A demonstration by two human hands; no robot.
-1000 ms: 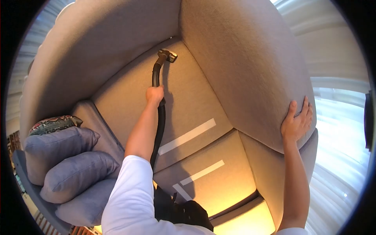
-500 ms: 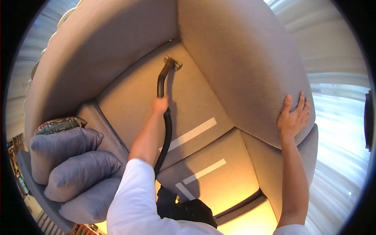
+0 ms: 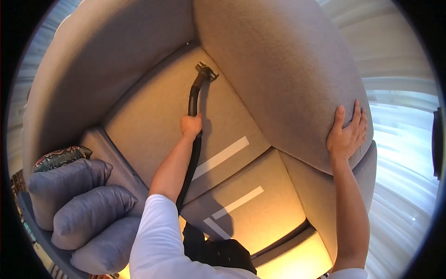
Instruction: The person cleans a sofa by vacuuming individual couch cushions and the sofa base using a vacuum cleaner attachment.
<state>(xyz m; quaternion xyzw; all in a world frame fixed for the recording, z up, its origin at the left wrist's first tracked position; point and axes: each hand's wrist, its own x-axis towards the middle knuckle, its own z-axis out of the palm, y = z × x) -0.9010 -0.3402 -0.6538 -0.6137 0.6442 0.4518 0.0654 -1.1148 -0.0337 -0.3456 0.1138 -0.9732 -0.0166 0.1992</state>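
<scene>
My left hand [image 3: 191, 125] is wrapped round the black handle of a vacuum hose [image 3: 193, 103]. The metallic vacuum head [image 3: 206, 72] rests on the grey sofa seat [image 3: 153, 125], close to the back corner. From my hand the hose runs down beside my forearm toward my body. Over on the right, my right hand [image 3: 347, 135] lies with spread fingers on the sofa's backrest [image 3: 283, 83] and holds nothing. Two pale strips [image 3: 223, 158] show on the seat cushions, with a shorter one near my legs.
Several cushions stand at the left: grey-blue ones [image 3: 93, 209] and a patterned one [image 3: 62, 157] behind them. A tall grey sofa side [image 3: 107, 56] rises at the upper left. White curtains [image 3: 399, 186] hang at the right. Light falls on the lower seat [image 3: 297, 260].
The vacuum head has shifted a little to the right on the seat, with my left hand on the hose. My right hand has slid slightly up the backrest. The view has also shifted.
</scene>
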